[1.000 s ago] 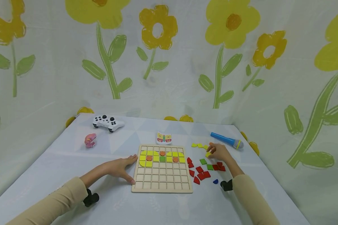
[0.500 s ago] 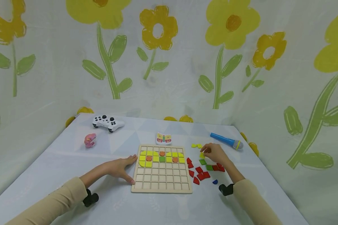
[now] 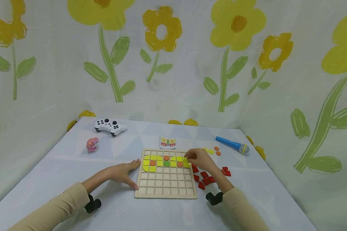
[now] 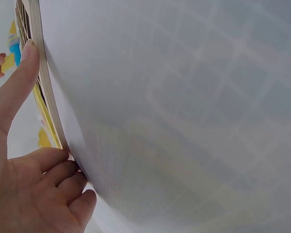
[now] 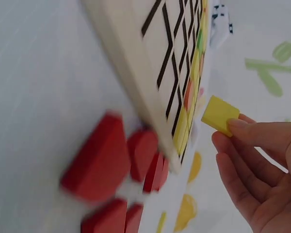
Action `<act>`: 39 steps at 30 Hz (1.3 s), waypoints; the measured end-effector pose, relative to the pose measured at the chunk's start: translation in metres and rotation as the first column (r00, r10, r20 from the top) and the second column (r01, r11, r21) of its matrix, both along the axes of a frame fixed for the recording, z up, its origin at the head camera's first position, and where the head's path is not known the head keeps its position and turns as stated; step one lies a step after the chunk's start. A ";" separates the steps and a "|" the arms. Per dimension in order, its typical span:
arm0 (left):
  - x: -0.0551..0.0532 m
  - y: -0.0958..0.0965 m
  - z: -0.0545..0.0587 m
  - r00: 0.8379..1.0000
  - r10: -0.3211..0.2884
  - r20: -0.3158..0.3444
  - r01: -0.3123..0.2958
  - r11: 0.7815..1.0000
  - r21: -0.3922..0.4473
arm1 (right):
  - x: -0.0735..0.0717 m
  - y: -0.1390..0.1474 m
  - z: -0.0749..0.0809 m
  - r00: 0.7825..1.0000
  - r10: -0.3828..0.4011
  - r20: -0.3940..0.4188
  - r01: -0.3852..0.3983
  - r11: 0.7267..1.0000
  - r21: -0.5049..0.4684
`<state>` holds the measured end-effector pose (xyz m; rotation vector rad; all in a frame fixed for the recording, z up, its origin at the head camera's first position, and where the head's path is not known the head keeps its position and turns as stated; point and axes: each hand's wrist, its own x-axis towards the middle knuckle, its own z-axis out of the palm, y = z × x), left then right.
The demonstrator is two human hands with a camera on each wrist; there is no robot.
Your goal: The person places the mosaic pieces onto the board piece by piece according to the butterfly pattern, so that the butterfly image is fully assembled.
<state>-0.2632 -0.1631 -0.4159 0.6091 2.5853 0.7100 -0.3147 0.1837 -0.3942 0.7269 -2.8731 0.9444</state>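
The wooden grid board (image 3: 166, 184) lies flat on the desk (image 3: 118, 211). The right hand (image 3: 200, 158) is above the board's right edge, pinching a yellow tile (image 5: 218, 115) between thumb and fingers; the right wrist view shows the tile raised off the board's surface. The left hand (image 3: 121, 173) is spread wide at the board's left side, thumb and fingertips touching its edge.

In the board's far half sit yellow pieces (image 3: 153, 157), with orange discs (image 3: 166, 158) and a green tile (image 3: 166, 163) among them; the cells in its near half are bare. Loose red pieces (image 3: 204, 175) are scattered just beside the board's right edge, partly hidden by the right arm. Beyond its far right corner lie a few yellow pieces (image 3: 210, 151) and two loose orange discs (image 3: 218, 153).

Just behind the board is a small patterned card (image 3: 168, 142). Well to the board's left and farther back are a pink toy (image 3: 92, 145) and a white controller (image 3: 110, 126); a blue microphone (image 3: 232, 144) lies behind it to the right.
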 end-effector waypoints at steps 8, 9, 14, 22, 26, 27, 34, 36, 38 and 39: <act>-0.001 0.000 -0.001 1.000 0.005 -0.003 -0.005 1.000 -0.006 | 0.002 -0.034 -0.009 0.989 0.144 0.014 -0.144 0.989 -0.036; -0.001 0.000 -0.001 1.000 0.009 -0.003 -0.009 1.000 -0.006 | 0.003 -0.039 -0.009 0.988 0.153 0.024 -0.152 0.988 -0.040; -0.001 -0.001 -0.002 1.000 0.009 -0.004 -0.009 1.000 -0.004 | 0.006 -0.061 -0.011 0.980 0.193 0.045 -0.192 0.981 -0.026; -0.001 0.000 -0.001 1.000 0.002 -0.005 -0.002 1.000 0.005 | 0.009 -0.086 -0.009 0.972 0.226 0.066 -0.227 0.974 0.014; 0.000 0.000 0.000 1.000 0.007 0.000 -0.007 1.000 0.006 | 0.010 -0.092 -0.010 0.971 0.226 0.073 -0.228 0.974 0.012; 0.001 0.000 0.000 1.000 0.007 0.000 -0.007 1.000 0.007 | 0.010 -0.093 -0.010 0.972 0.224 0.072 -0.225 0.974 0.017; 0.002 0.000 0.001 1.000 0.005 -0.005 -0.005 1.000 0.010 | 0.011 -0.096 -0.008 0.983 0.181 0.046 -0.184 0.979 0.092; 0.002 0.000 0.001 1.000 0.006 -0.003 -0.006 1.000 0.007 | 0.011 -0.097 -0.008 0.983 0.178 0.038 -0.182 0.977 0.113; 0.001 0.000 0.000 1.000 0.007 -0.002 -0.007 1.000 0.008 | 0.011 -0.096 -0.008 0.983 0.179 0.037 -0.182 0.975 0.131; 0.001 0.000 0.000 1.000 0.005 -0.004 -0.005 1.000 0.009 | 0.011 -0.096 -0.008 0.983 0.182 0.035 -0.185 0.973 0.138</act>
